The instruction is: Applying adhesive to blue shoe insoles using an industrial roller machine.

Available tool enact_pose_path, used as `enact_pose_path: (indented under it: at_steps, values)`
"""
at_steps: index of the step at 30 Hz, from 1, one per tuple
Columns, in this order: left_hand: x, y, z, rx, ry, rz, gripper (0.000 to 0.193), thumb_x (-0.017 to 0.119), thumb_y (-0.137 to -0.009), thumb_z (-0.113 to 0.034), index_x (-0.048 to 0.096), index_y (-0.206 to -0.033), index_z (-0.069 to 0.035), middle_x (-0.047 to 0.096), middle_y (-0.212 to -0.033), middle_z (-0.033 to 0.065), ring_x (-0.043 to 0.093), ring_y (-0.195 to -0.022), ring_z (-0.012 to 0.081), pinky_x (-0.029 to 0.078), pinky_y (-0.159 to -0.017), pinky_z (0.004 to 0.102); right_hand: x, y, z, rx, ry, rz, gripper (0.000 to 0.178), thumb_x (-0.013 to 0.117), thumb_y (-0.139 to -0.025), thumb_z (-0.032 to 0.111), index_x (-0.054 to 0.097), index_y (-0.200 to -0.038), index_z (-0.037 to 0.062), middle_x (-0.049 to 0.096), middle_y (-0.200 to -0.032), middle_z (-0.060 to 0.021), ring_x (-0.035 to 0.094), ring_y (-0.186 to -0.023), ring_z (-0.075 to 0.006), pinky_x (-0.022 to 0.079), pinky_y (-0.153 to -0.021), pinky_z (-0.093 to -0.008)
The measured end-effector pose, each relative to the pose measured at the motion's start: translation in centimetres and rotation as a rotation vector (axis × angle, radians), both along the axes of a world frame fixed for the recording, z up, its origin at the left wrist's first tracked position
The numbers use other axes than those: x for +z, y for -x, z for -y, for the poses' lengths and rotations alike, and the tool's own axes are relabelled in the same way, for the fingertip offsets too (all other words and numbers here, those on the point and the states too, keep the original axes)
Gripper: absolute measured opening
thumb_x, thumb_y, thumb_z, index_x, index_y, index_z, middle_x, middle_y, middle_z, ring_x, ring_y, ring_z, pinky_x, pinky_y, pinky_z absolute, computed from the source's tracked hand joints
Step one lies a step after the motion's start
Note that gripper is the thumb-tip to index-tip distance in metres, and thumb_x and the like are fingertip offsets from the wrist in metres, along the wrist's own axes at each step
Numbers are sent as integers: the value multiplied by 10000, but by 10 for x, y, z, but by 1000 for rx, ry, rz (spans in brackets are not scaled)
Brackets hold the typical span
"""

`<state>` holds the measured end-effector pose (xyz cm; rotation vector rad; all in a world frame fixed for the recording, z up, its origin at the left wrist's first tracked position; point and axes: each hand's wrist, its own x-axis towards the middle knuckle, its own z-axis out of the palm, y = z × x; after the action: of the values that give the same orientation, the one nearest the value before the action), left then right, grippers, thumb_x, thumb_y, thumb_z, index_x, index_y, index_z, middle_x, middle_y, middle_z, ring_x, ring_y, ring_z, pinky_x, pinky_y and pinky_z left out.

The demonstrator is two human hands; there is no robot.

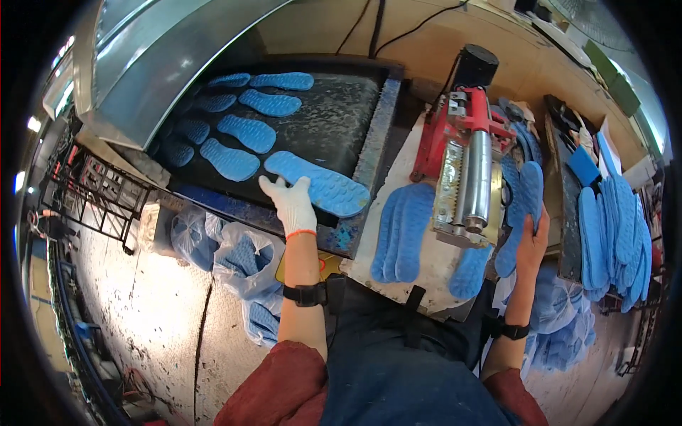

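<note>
Insole [320,186] under our gloved left hand [293,202], fingers spread flat; belt [334,121] may drag it askew. Right hand [531,245] clamps second insole [524,206] near roller [477,177]: pinch risk.

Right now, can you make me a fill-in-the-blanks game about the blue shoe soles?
1. The left hand wears a ____ glove.
2. The left hand lies on a blue insole at the near end of the dark ____.
3. The bare right hand holds blue insoles beside the ____ roller machine.
4. Bags of insoles sit on the ____.

Missing words: white; conveyor belt; red; floor
</note>
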<state>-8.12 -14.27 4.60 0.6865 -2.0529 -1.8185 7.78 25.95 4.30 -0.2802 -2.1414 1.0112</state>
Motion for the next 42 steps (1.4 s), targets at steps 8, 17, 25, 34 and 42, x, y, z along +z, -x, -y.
enact_pose_path:
  at_steps: [8, 17, 25, 34, 42]
  values:
    - [-2, 27, -6, 82, -44, 57, 779, 601, -832, -174, 181, -1467, -6, 392, -1436, 235, 416, -1305, 363, 314, -1083, 377, 10, -6, -5, -63, -32, 36, 363, 476, -965, 45, 475, -1325, 0, 535, -1231, -117, 501, -1156, -210, 359, -992, -310]
    - [64, 0, -45, -396, 157, -520, 496, 340, -1014, -314, 383, -1400, -5, 371, -1440, 224, 365, -1330, 345, 283, -1104, 456, 48, 5, 10, -111, -569, 2, 493, 551, -740, -96, 686, -1110, 199, 579, -1064, -122, 534, -998, -327, 433, -875, -395]
    - [86, -33, -184, -1128, -136, -648, 632, 223, -1011, -468, 295, -1446, -15, 370, -1427, 179, 371, -1314, 268, 275, -1108, 402, 54, 8, 33, 229, -322, 21, 467, 588, -827, -44, 591, -1249, 155, 585, -1123, -100, 547, -1031, -282, 449, -883, -351]
    - [7, -12, -153, -1175, -108, -462, 768, 159, -982, -594, 203, -1472, -5, 451, -1303, 149, 453, -1204, 228, 320, -1065, 354, -66, -37, 7, -162, 81, 431, 451, 605, -908, 240, 476, -1286, 31, 596, -1112, -164, 585, -980, -249, 470, -837, -351]
    - [11, -68, -93, -1202, -535, -120, 670, 119, -1021, -485, 225, -1474, -2, 303, -1496, 105, 263, -1383, 195, 173, -1150, 326, -110, -27, 28, -202, -258, 691, 860, 809, -666, 204, 365, -1365, -25, 509, -1241, -252, 536, -1081, -418, 464, -885, -449]
